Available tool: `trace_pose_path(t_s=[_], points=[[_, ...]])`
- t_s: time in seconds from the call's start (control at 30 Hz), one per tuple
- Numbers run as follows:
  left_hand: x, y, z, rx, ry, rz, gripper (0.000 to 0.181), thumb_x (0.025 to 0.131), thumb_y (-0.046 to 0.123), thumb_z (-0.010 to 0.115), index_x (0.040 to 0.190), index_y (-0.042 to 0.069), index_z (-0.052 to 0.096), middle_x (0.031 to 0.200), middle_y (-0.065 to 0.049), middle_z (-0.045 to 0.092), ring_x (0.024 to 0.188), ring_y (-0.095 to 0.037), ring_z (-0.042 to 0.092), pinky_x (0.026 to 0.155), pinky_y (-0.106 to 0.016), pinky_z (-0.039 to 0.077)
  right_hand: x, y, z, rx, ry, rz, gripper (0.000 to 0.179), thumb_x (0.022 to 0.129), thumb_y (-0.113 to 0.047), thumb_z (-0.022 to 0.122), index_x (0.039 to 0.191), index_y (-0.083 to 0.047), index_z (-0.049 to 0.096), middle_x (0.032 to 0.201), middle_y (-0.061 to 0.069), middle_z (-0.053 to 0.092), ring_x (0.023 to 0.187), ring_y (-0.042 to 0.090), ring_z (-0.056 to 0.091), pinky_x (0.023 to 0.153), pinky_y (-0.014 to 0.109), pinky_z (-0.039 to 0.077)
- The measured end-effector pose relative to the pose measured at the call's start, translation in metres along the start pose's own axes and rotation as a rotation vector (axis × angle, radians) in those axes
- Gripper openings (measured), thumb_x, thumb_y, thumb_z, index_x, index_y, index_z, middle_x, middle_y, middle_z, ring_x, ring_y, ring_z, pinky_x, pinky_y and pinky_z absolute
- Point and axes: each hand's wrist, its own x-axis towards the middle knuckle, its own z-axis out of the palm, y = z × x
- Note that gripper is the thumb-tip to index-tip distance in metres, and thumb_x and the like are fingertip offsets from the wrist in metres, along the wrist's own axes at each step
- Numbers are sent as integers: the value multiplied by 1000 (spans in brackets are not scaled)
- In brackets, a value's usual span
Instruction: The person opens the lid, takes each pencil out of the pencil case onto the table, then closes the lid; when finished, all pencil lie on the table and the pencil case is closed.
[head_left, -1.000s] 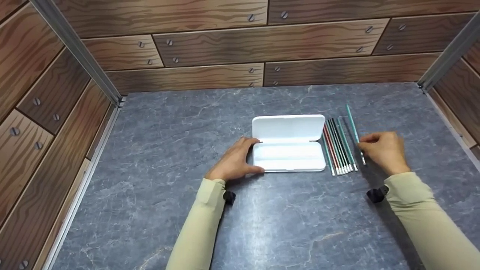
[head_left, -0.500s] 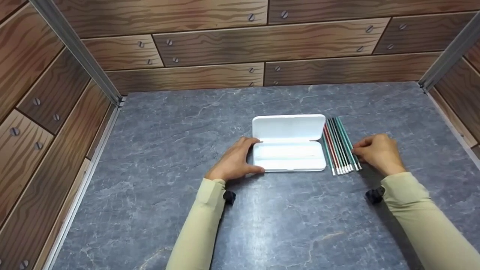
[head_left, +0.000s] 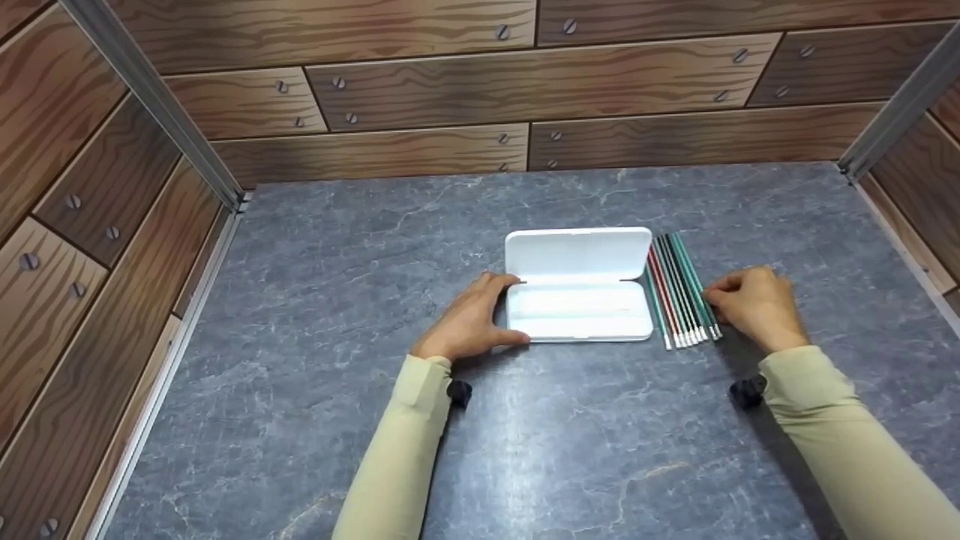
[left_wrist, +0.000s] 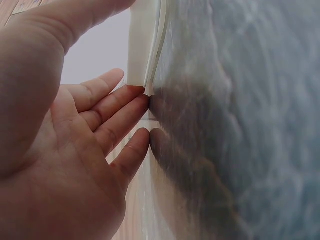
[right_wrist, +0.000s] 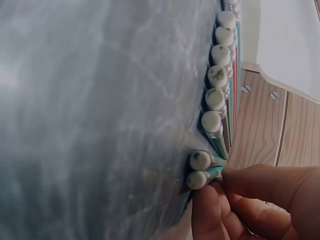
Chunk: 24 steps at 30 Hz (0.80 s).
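Note:
A white pencil case [head_left: 580, 309] lies with its lid [head_left: 577, 255] raised, its tray bare. My left hand [head_left: 466, 321] holds its left end, thumb at the front corner and forefinger by the hinge side; in the left wrist view the other fingers are spread near the tabletop. Right of the case, several red, black and teal pencils [head_left: 664, 296] lie side by side, with their eraser ends [right_wrist: 211, 121] toward me. My right hand [head_left: 759, 306] pinches the outermost teal pencil [right_wrist: 198, 180] between thumb and fingers, close beside another teal one [right_wrist: 201, 160].
The grey marbled tabletop [head_left: 360, 285] runs back to a wood-print wall [head_left: 420, 94]. Metal posts [head_left: 161, 112] stand at the two far corners. A small black device [head_left: 748, 392] is worn on each wrist.
The teal pencil that stood apart on the right has moved left with my right hand, up against the row. My left hand and the case have stayed in place.

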Motion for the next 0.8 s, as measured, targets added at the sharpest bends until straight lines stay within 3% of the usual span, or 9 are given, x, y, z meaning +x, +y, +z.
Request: trace_pose_path(t_s=[0.1, 0.2, 0.23, 0.3, 0.4, 0.47, 0.57, 0.67, 0.8], points=[[0, 0, -1, 1, -1, 0, 90, 91, 39, 96, 165, 20, 49, 162, -9, 55, 154, -30, 52, 132, -53, 42, -1, -3, 1, -46, 76, -55, 35, 106, -21, 70, 119, 9, 81, 106, 27, 83, 80, 27, 78, 71, 34, 58], [1, 0, -1, 7, 0, -5, 90, 90, 39, 96, 165, 20, 49, 162, -9, 55, 153, -30, 53, 132, -52, 42, -2, -14, 5, -65, 167, -168, 32, 105, -21, 71, 117, 6, 83, 111, 29, 82, 98, 45, 77, 83, 50, 56], [1, 0, -2, 9, 1, -7, 90, 90, 38, 96, 165, 20, 50, 162, -9, 55, 153, -30, 53, 132, -52, 42, -3, -19, 7, -63, 184, -215, 30, 105, -21, 72, 117, 4, 84, 113, 28, 82, 102, 47, 76, 86, 51, 55], [0, -1, -2, 9, 3, -7, 90, 90, 39, 96, 165, 20, 50, 162, -10, 55, 153, -30, 53, 132, -52, 42, -3, -32, 12, -29, 184, -317, 25, 105, -18, 75, 117, 1, 85, 114, 26, 83, 104, 45, 78, 89, 41, 57], [0, -3, -2, 6, 3, 4, 90, 91, 39, 96, 165, 19, 49, 160, -10, 56, 151, -30, 54, 131, -51, 42, -7, -54, 24, 6, 106, -466, 17, 102, -11, 80, 115, -3, 86, 114, 21, 85, 104, 35, 78, 90, 25, 54], [0, -4, -2, 3, 3, 11, 90, 91, 39, 96, 165, 18, 49, 159, -10, 56, 149, -30, 55, 131, -51, 43, -9, -66, 34, 17, 34, -549, 14, 101, -7, 81, 113, -3, 86, 112, 17, 85, 104, 31, 77, 91, 21, 55], [0, -4, -2, -2, 9, 14, 89, 90, 38, 96, 164, 18, 50, 159, -10, 56, 148, -29, 55, 130, -51, 43, -7, -78, 47, -9, -63, -670, 13, 99, -2, 82, 111, -3, 87, 107, 14, 85, 99, 27, 78, 90, 30, 62], [0, -4, -1, -9, 10, 16, 89, 90, 38, 97, 164, 19, 50, 159, -10, 56, 148, -30, 56, 130, -51, 44, -4, -81, 56, -55, -163, -739, 14, 100, -2, 81, 113, -2, 86, 108, 13, 85, 100, 30, 79, 91, 43, 66], [1, -3, -1, -14, 5, 19, 89, 90, 38, 97, 164, 19, 51, 159, -10, 56, 149, -30, 55, 131, -51, 43, -4, -83, 61, -104, -254, -716, 16, 102, -6, 79, 117, -3, 86, 115, 14, 84, 108, 36, 79, 96, 54, 64]])
